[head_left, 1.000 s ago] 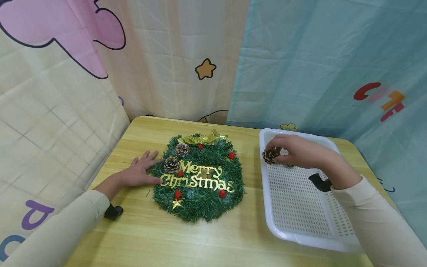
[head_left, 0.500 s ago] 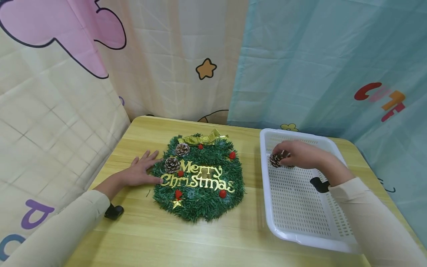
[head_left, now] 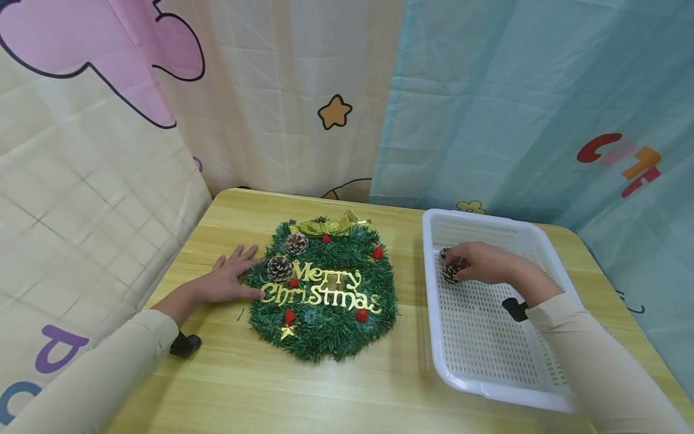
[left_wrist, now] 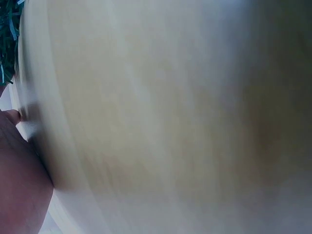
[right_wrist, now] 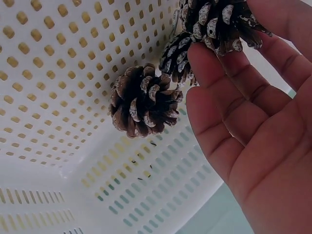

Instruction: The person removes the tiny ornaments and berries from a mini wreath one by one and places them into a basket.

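Observation:
My left hand (head_left: 229, 278) lies at the left edge of a green Christmas wreath (head_left: 331, 331), its fingers spread and touching the tinsel. Gold "Merry Christmas" lettering (head_left: 325, 295), red berries, a gold star (head_left: 287, 331) and two pine cones (head_left: 279, 268) decorate the wreath. Inside the white basket (head_left: 488, 325), my right hand (head_left: 482, 263) holds a frosted pine cone (right_wrist: 219, 24) between thumb and fingers. Beyond the fingertips, another pine cone (right_wrist: 144, 102) lies in the basket, with a further one (right_wrist: 176, 57) partly hidden behind the held cone.
The wreath and basket stand on a wooden table (head_left: 347, 398) with a strip of bare wood between them. A gold ribbon bow (head_left: 325, 226) tops the wreath. Printed curtains (head_left: 282, 108) hang behind and at both sides. Each wrist carries a small black camera (head_left: 185, 345).
My right hand has moved toward me and lower in the basket, carrying the pine cone with it. The left hand and the wreath stay where they were.

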Motion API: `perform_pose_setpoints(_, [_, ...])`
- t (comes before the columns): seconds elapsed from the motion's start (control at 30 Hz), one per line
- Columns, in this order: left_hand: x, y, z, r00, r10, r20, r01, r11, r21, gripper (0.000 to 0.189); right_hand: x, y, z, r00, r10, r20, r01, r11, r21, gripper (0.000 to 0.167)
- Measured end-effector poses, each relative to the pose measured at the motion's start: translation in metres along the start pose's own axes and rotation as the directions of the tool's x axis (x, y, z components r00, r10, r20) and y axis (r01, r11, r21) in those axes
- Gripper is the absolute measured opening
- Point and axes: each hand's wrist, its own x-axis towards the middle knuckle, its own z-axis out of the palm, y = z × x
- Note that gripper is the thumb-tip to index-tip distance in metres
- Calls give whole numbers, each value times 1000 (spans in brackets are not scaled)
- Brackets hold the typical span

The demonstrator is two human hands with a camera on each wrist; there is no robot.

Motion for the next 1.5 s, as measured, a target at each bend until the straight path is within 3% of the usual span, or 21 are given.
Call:
perform_pose_setpoints(0.3, [1, 0, -1, 1000, 2, -1, -2, 1000, 4, 91, 3, 4, 6, 999, 43, -5, -44, 999, -30, 26])
perform_pose_setpoints(1.07, [2, -3, 1, 1000, 4, -5, -4, 1000, -7, 90, 7, 9, 12, 999, 42, -33, -45, 995, -89, 28])
perform_pose_setpoints(1.5, [3, -4, 0, 1000, 3, -2, -3, 1000, -4, 90, 5, 7, 9, 998, 49, -38, -52, 996, -70, 32])
